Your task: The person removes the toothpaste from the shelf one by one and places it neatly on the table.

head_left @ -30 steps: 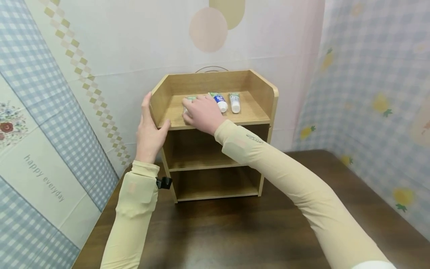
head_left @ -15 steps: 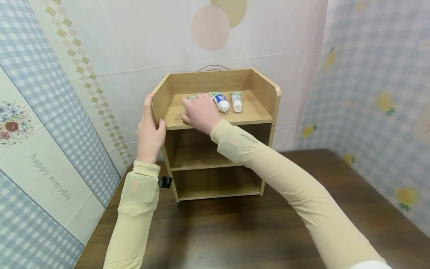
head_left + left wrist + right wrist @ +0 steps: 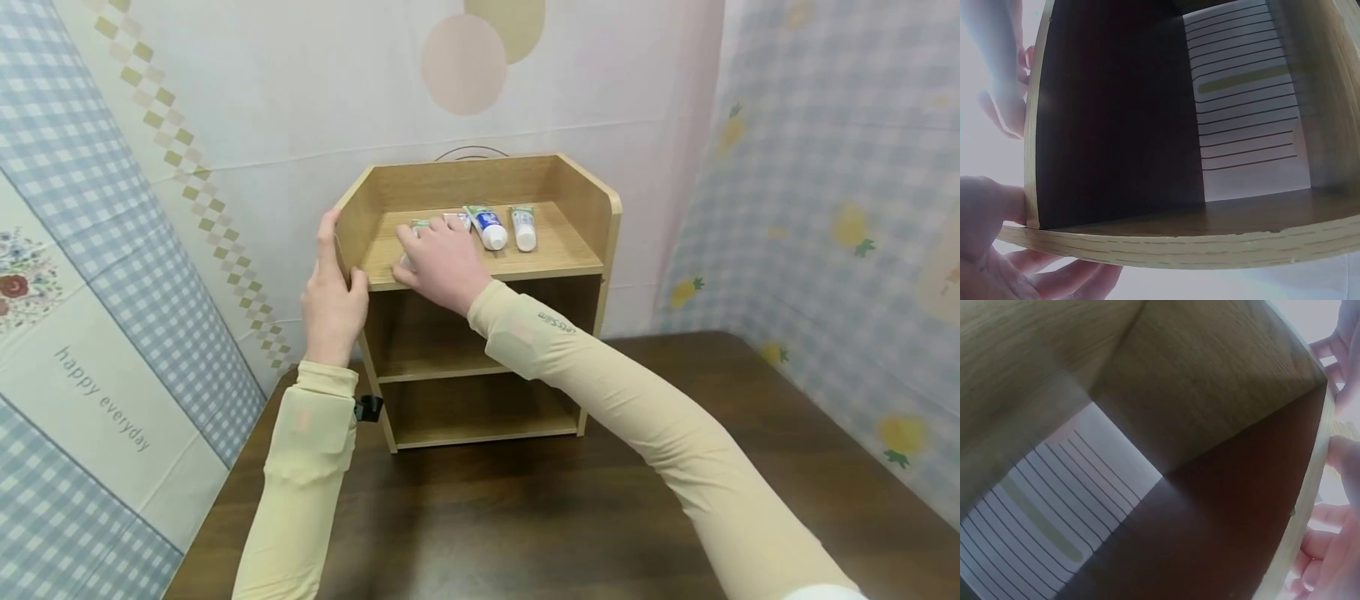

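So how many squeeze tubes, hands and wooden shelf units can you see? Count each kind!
Squeeze tubes: 4, two of them partly hidden by the right hand
Hands: 2, the right hand and the left hand
Wooden shelf unit: 1
Total: 7

Item: lettering "happy everyday" (image 3: 102, 398), lower case, dark, on pale panel (image 3: 75, 317) of checked cloth hanging at left; one line, slanting down left to right.

Item: brand word "LetsSlim" (image 3: 557, 323), small, dark, on forearm part of right sleeve (image 3: 637, 408), near cuff; upside down to viewer.

Item: labels on blue-labelled tube (image 3: 491, 227) and right-hand white tube (image 3: 523, 227), top of shelf unit (image 3: 498, 367); print present, too small to read.
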Motion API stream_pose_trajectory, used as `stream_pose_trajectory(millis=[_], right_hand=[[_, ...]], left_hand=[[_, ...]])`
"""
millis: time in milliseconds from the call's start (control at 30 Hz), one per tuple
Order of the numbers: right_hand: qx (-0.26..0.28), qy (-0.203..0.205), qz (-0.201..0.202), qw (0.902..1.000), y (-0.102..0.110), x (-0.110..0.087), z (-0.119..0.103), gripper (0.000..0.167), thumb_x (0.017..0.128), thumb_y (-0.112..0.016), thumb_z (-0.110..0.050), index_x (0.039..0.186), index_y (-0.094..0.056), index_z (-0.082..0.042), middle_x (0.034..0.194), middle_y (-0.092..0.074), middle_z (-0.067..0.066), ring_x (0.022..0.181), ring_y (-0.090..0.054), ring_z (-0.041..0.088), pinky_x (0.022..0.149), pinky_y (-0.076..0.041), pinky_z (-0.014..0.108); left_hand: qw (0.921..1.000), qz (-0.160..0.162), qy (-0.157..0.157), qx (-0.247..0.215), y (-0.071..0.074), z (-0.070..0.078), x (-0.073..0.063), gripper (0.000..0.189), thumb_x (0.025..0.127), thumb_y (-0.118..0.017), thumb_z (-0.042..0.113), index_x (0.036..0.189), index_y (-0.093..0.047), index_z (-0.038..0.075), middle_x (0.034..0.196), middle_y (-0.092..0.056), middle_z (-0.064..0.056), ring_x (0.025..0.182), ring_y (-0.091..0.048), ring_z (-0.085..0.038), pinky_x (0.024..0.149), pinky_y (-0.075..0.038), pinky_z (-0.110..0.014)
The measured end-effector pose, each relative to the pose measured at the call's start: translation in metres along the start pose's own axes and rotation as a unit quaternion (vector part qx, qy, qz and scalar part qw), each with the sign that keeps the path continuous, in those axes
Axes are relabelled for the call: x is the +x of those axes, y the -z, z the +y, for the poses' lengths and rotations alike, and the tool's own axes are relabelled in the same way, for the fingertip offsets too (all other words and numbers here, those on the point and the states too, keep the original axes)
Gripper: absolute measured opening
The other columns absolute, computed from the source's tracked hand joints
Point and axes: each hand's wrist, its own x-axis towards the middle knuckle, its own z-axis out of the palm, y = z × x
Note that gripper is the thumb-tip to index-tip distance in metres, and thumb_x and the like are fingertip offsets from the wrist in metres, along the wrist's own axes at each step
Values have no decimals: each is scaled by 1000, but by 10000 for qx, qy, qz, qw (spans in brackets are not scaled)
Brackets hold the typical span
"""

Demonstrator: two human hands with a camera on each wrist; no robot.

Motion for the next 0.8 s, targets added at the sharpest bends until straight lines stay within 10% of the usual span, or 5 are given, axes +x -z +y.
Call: stream_pose_trajectory(millis=[800], right_hand=[[379, 31, 1151, 9926, 1, -43, 1, 36, 88, -60, -37, 111, -59, -9, 81, -65, 1, 75, -62, 19, 70, -43, 34]], left_hand=[[9999, 5, -114, -35, -3, 4, -4, 74, 90, -46, 9, 149, -19, 45, 143, -52, -12, 66, -45, -34, 57, -36, -42]])
